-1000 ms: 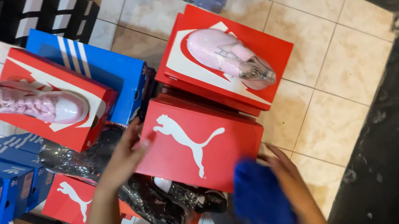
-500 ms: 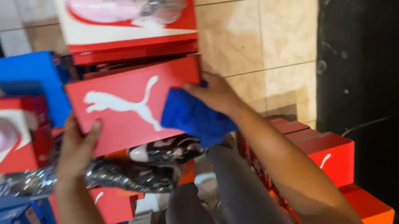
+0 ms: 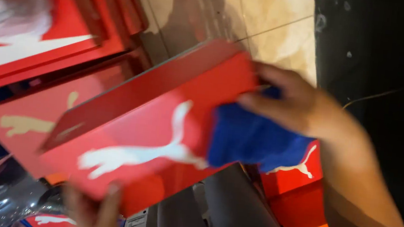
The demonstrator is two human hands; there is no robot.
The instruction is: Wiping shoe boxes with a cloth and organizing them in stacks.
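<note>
Centre frame – red shoebox (image 3: 158,139) tilted | right hand (image 3: 289,100) pressing blue cloth (image 3: 254,140) onto lid – fingers together | left hand (image 3: 95,208) gripping lower edge, blurred

Your left hand (image 3: 92,212) is smeared by motion and cut by the bottom edge, so you cannot tell how its fingers sit on the red shoebox (image 3: 149,133) above it. The blue cloth (image 3: 254,140) hides the palm and lower fingers of your right hand (image 3: 289,100), and covers the box corner beneath that hand. The box's white emblem is blurred. Far left of your left hand, a shoe in clear wrap (image 3: 6,10) is a grey-pink blur cut by the frame. Just left of that hand, crinkled plastic (image 3: 9,203) conceals whatever it wraps. Below your right hand, more red boxes (image 3: 298,200) are partly covered by your forearm.
</note>
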